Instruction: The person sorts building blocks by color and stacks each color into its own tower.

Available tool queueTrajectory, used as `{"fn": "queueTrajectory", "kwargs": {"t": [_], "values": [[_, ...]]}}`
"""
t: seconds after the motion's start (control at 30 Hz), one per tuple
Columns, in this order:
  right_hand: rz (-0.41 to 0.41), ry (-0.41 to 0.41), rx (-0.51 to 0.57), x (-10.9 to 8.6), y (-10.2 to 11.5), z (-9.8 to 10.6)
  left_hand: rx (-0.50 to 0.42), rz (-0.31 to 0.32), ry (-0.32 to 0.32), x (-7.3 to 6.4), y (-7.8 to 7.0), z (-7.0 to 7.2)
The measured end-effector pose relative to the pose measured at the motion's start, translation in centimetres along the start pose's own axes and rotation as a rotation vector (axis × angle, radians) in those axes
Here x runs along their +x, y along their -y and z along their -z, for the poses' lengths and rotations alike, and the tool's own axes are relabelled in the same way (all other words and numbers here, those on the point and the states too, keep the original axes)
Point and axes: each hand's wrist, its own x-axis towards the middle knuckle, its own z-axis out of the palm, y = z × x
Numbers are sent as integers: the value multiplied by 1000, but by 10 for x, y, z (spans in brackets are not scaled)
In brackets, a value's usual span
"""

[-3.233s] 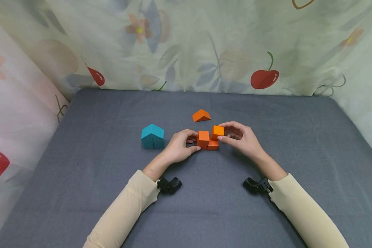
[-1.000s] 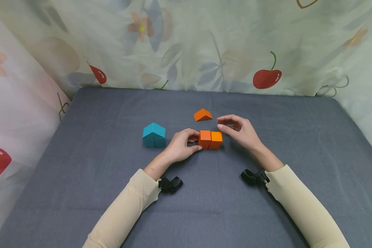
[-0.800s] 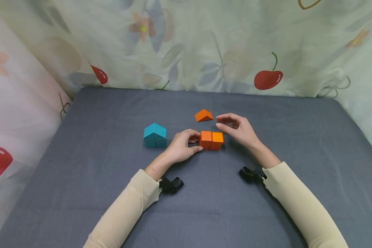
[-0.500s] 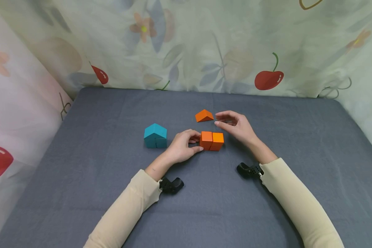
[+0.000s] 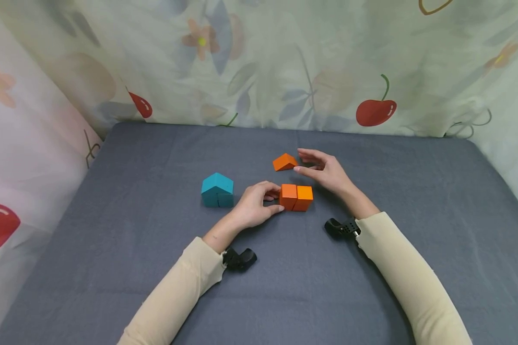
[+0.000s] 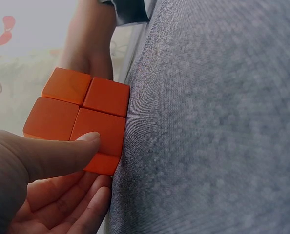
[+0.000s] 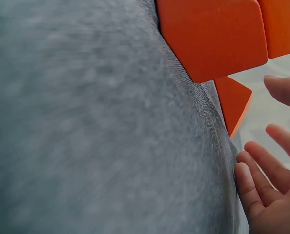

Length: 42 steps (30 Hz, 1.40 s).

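Several orange cube blocks (image 5: 296, 197) stand in a two-high, two-wide stack near the middle of the table. At its left side my left hand (image 5: 252, 207) grips the stack, thumb on the front of a lower cube (image 6: 98, 127) and fingers curled toward the far side. Behind the stack lies an orange triangular block (image 5: 284, 162), its peak upward. My right hand (image 5: 325, 172) is at that block's right end, fingers loosely bent and holding nothing. In the right wrist view a gap shows between its fingers and the triangular block (image 7: 233, 104).
A teal block house (image 5: 217, 190) with a pitched top stands left of my left hand. Grey cloth (image 5: 285, 287) covers the table. Patterned curtains (image 5: 259, 67) hang along its back and sides. A black camera mount (image 5: 240, 259) sits at each wrist.
My right hand has set an orange cube on the stack's right column and let it go. It has since moved back and left to the triangular block. My left hand keeps its place.
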Motion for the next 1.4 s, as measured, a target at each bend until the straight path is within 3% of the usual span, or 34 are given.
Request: {"fn": "queueTrajectory", "kwargs": {"t": [0.87,1.4], "values": [[38,103,-128,21,-4,1,-6,-13,15,-1,-1,-1],[19,48,-147,19,-3,-1,-8,-17,18,0,-3,0]]}}
